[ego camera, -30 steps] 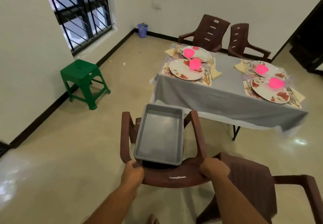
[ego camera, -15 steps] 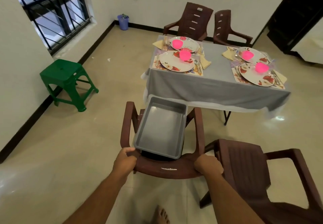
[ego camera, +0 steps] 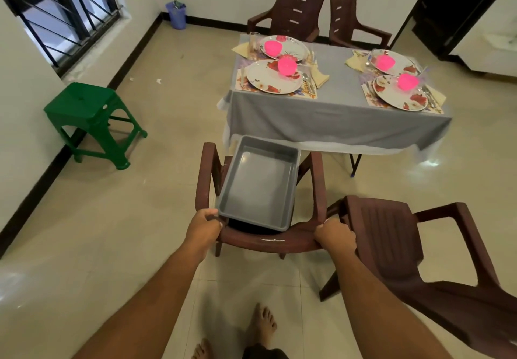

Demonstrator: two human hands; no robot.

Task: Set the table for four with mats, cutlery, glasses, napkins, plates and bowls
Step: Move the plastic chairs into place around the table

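Head view: both my hands, left [ego camera: 203, 228] and right [ego camera: 335, 235], grip the chair [ego camera: 268, 239] back; stiff, light plastic, though the loose tray [ego camera: 258, 188] may slide.

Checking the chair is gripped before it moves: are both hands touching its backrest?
Touching. The head view shows the left hand and right hand curled over the chair's top rail, no gap.

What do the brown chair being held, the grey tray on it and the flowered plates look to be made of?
The brown chair looks like moulded plastic: one-piece arms, ribbed slats, a slight sheen. The grey tray seems plastic too, smooth with rounded corners and soft glare. The flowered plates are glossy white with printed flowers, possibly melamine or ceramic; the picture cannot settle which.
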